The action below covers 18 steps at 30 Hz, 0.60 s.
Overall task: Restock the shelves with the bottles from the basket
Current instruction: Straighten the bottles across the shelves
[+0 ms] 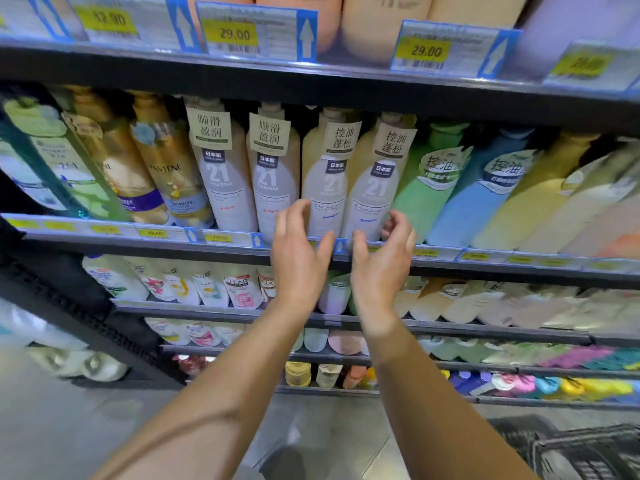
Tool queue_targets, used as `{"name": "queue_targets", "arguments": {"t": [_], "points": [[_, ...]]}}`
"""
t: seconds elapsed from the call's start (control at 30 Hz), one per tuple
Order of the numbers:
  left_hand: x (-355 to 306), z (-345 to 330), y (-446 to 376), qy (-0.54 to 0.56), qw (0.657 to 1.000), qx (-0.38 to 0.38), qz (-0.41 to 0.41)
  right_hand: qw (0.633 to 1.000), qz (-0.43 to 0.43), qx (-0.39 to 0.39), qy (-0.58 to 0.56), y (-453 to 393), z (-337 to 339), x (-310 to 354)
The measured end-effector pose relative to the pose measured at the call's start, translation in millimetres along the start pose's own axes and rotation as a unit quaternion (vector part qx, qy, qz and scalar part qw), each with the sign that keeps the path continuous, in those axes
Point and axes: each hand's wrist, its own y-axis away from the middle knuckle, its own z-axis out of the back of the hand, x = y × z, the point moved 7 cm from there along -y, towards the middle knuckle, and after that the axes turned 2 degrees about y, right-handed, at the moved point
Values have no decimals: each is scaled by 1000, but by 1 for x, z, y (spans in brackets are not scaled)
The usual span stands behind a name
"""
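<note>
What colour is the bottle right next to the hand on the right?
Green bottle, beside the right hand, seen in the head view.

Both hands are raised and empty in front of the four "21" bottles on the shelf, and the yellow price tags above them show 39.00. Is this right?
Not quite. In the head view the readable price tags above show 29.00, not 39.00. The rest holds: left hand and right hand are empty before the four "21" bottles.

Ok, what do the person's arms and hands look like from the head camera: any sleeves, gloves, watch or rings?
Both arms are bare from as far up as the frame shows down to the wrists: no sleeves in view. The left hand and right hand are ungloved. No watch, bracelet or ring shows on the sides facing the camera; the palms are turned away, so I cannot check them.
</note>
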Motion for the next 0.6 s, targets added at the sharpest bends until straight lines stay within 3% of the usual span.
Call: {"name": "queue_targets", "arguments": {"t": [0.2, 0.6], "points": [[1, -7, -3, -14, 998, -45, 46, 1000, -12, 7, -16, -4, -3, -2], [1, -8, -3, 6, 998, -42, 46, 1000, -21, -1, -15, -1, -2, 4]]}}
